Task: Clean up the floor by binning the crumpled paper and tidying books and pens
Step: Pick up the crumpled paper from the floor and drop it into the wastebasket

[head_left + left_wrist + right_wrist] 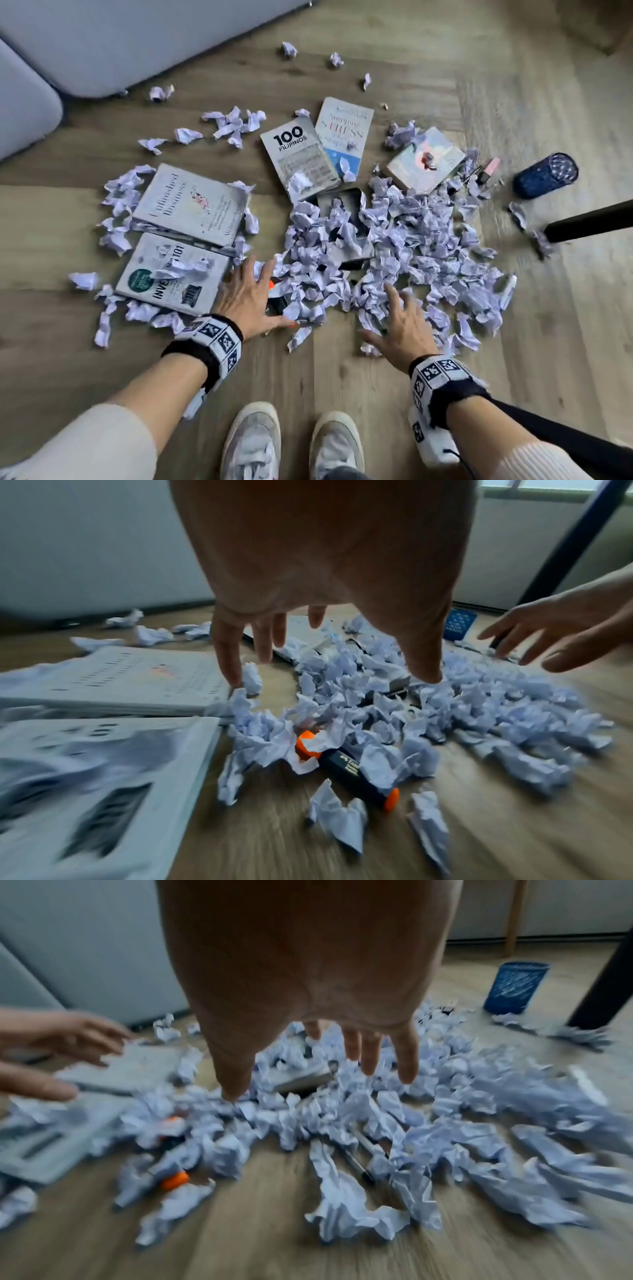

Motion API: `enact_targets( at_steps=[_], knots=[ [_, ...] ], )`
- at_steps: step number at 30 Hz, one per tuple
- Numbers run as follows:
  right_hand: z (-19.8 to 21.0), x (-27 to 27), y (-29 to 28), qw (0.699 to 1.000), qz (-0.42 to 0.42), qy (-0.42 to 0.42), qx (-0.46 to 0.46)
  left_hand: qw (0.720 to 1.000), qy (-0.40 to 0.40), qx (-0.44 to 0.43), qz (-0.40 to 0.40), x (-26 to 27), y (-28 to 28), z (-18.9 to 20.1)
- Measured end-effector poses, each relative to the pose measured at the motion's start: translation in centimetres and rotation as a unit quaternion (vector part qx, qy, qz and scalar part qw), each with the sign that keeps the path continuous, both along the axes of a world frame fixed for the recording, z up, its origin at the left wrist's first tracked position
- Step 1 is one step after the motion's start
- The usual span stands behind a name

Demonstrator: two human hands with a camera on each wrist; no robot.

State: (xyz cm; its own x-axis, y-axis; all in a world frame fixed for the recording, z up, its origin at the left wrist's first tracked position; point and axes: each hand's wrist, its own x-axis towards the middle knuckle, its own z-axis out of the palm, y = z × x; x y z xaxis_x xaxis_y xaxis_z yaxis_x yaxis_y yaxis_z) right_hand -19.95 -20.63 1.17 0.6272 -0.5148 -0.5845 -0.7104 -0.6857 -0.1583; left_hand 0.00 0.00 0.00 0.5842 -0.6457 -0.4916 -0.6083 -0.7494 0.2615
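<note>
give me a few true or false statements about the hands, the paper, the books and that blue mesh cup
1. Both hands, left hand and right hand, are spread open over the crumpled paper. True.
2. The blue mesh cup holds crumpled paper. False: the frames show no paper in it; the paper lies on the floor.
3. The "100 Filipinos" book lies partly over the neighbouring book. True.
4. The left hand grips the orange-capped marker. False: the marker lies on the floor among paper, ungripped.
5. All books are stacked in one pile. False: they lie scattered.
</note>
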Motion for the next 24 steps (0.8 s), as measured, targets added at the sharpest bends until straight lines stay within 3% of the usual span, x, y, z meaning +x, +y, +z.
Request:
enact_targets(
  at_steps=[5,8,10,13,16,20,22,24],
  knots=[
    [-10.1,1.3,-0.5,0.990,0.009,-0.030,-0.138,0.993,-0.080,-0.026,-0.087,0.0,-4.5,-8.4],
    [-13.8,1.7,-0.6,0.967,0.037,-0.114,-0.225,0.986,-0.118,0.011,-0.121,-1.1,-6.1,-11.9],
    [-15.2,1.6,-1.2,0.962,0.047,-0.151,-0.224,0.981,-0.141,0.037,-0.131,-1.9,-6.8,-13.0],
    [-15.1,1.4,-1.8,0.965,0.075,-0.168,-0.184,0.973,-0.172,0.008,-0.157,-2.5,-6.8,-13.4],
    [-13.5,0.9,-1.5,0.960,0.083,-0.202,-0.174,0.976,-0.153,-0.006,-0.155,-2.1,-6.7,-13.1],
    [-10.9,0.6,-3.0,0.951,-0.047,-0.262,-0.160,0.975,-0.134,-0.042,-0.173,-1.9,-8.1,-12.4],
    [-9.9,-0.2,-4.7,0.950,-0.128,-0.213,-0.187,0.971,-0.128,-0.087,-0.184,-1.7,-8.5,-11.6],
    [-9.6,-1.2,-6.3,0.951,-0.179,-0.113,-0.228,0.966,-0.128,-0.132,-0.179,-1.7,-8.8,-11.1]
  ],
)
